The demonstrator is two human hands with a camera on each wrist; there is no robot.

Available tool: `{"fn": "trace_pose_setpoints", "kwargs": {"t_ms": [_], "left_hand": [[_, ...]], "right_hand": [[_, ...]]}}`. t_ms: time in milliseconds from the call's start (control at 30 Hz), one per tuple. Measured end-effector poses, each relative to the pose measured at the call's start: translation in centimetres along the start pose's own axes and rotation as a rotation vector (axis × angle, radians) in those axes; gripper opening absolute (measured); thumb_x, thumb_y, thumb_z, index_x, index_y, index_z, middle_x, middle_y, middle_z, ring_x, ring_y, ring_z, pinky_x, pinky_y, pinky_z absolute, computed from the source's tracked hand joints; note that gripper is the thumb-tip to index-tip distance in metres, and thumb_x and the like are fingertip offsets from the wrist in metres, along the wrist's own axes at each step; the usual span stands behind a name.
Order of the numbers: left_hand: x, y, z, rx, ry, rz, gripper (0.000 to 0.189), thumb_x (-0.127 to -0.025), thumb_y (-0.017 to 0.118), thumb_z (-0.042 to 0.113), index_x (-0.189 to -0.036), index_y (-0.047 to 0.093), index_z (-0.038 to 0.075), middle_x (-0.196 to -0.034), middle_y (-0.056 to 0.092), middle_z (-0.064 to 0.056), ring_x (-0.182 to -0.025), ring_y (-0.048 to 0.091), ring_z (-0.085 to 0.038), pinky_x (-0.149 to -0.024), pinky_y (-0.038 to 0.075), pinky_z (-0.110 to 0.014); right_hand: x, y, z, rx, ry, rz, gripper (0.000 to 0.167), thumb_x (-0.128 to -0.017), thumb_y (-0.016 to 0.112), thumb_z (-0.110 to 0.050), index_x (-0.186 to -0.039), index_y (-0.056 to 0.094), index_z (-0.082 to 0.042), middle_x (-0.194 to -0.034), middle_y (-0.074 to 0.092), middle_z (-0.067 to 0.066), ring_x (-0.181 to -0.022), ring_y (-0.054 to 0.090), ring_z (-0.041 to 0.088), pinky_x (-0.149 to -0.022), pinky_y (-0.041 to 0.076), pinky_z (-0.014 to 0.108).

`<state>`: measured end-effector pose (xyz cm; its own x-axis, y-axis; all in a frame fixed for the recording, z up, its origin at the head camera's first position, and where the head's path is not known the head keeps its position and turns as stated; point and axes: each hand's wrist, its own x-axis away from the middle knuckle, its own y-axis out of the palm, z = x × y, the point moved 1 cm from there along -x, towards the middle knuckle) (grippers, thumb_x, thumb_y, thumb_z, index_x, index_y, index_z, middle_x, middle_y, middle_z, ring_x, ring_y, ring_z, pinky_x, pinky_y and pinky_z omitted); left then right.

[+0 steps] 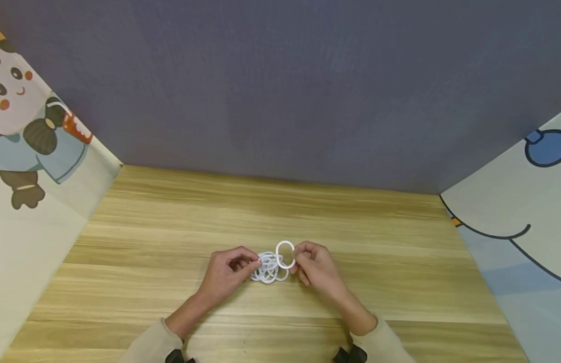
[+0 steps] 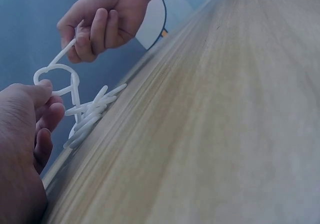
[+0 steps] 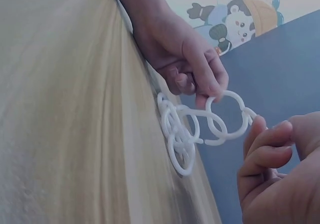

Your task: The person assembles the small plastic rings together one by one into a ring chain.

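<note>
White plastic rings [image 3: 170, 156] are linked into a chain that lies bunched on the wooden table. My left hand [image 1: 228, 272] pinches one raised ring [image 2: 59, 66] between thumb and index finger, to the left of the bunch. On the other side my right hand [image 1: 318, 267] holds the neighbouring ring [image 1: 285, 242] by its edge with thumb and index finger. These two rings hook through each other in the left wrist view, above the bunched links. Where the right fingertips meet their ring is partly hidden in the right wrist view.
The wood-grain table [image 1: 171, 212] stretches out around both hands. A dark grey-blue panel [image 1: 280, 91] stands along its back edge. Walls with cartoon prints rise at the left [image 1: 58, 201] and right [image 1: 498, 217].
</note>
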<state>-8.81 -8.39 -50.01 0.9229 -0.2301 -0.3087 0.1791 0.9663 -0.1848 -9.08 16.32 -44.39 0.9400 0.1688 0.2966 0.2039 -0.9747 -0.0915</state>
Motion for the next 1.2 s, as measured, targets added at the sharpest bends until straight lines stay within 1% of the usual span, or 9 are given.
{"fn": "trace_pose_setpoints", "kwargs": {"t_ms": [167,333,500,633,767,933,1067,1200], "left_hand": [[0.0,0.0,0.0,-0.014,-0.007,-0.018,0.008,-0.093,0.087,0.002,-0.097,0.081,-0.001,-0.078,0.078,-0.005,-0.063,0.062,-0.004,-0.054,0.056,-0.025],[0.0,0.1,0.0,-0.019,-0.008,-0.019,0.007,-0.093,0.087,0.001,-0.097,0.082,0.001,-0.078,0.077,-0.004,-0.061,0.063,-0.006,-0.053,0.056,-0.025],[0.0,0.0,0.1,-0.020,-0.009,-0.014,0.007,-0.093,0.087,0.000,-0.096,0.083,0.004,-0.077,0.078,-0.003,-0.058,0.064,-0.011,-0.052,0.055,-0.025],[0.0,0.0,0.1,-0.021,-0.005,-0.014,0.006,-0.093,0.087,0.001,-0.097,0.083,0.003,-0.077,0.078,-0.004,-0.058,0.065,-0.013,-0.052,0.055,-0.025],[-0.1,0.0,0.2,-0.018,-0.006,-0.011,0.006,-0.094,0.087,0.002,-0.098,0.082,0.002,-0.077,0.078,-0.005,-0.058,0.066,-0.014,-0.052,0.056,-0.025],[0.0,0.1,0.1,-0.003,-0.008,0.009,0.005,-0.096,0.085,0.001,-0.099,0.081,0.000,-0.077,0.077,-0.008,-0.058,0.067,-0.018,-0.052,0.055,-0.024],[-0.1,0.1,0.2,-0.003,-0.018,0.025,0.005,-0.096,0.084,0.000,-0.099,0.080,0.000,-0.077,0.077,-0.009,-0.058,0.067,-0.017,-0.053,0.055,-0.023],[-0.1,0.0,0.2,0.003,-0.040,0.035,0.006,-0.096,0.084,0.000,-0.099,0.080,0.002,-0.078,0.078,-0.008,-0.060,0.067,-0.016,-0.054,0.055,-0.023]], "right_hand": [[0.2,0.5,0.1,0.010,-0.001,0.002,0.015,-0.103,0.056,0.001,-0.109,0.063,0.012,-0.071,0.068,0.004,-0.048,0.044,0.007,-0.045,0.035,0.018],[0.4,0.7,0.2,0.028,-0.013,0.000,0.016,-0.104,0.055,0.000,-0.109,0.063,0.012,-0.071,0.069,0.003,-0.048,0.044,0.007,-0.045,0.035,0.018],[0.3,0.6,0.4,0.036,-0.022,-0.011,0.016,-0.105,0.057,-0.001,-0.111,0.063,0.014,-0.073,0.069,0.006,-0.049,0.044,0.007,-0.045,0.035,0.018],[0.3,0.7,0.5,0.047,-0.024,-0.014,0.016,-0.106,0.059,-0.001,-0.111,0.063,0.013,-0.075,0.070,0.008,-0.049,0.045,0.007,-0.045,0.035,0.018],[0.2,0.8,0.6,0.062,-0.034,0.005,0.015,-0.106,0.059,-0.001,-0.109,0.064,0.012,-0.076,0.071,0.012,-0.049,0.045,0.008,-0.045,0.035,0.019],[0.2,0.5,0.6,0.078,-0.067,0.031,0.009,-0.101,0.059,0.003,-0.105,0.064,0.009,-0.079,0.073,0.012,-0.049,0.050,0.010,-0.045,0.039,0.019],[0.2,0.0,0.3,0.089,-0.102,0.007,0.006,-0.098,0.057,0.007,-0.101,0.061,0.005,-0.083,0.077,0.015,-0.049,0.056,0.012,-0.046,0.042,0.019],[0.0,-0.4,0.3,0.092,-0.121,-0.009,0.009,-0.096,0.055,0.011,-0.100,0.061,0.004,-0.081,0.076,0.017,-0.050,0.058,0.012,-0.046,0.042,0.019]]}}
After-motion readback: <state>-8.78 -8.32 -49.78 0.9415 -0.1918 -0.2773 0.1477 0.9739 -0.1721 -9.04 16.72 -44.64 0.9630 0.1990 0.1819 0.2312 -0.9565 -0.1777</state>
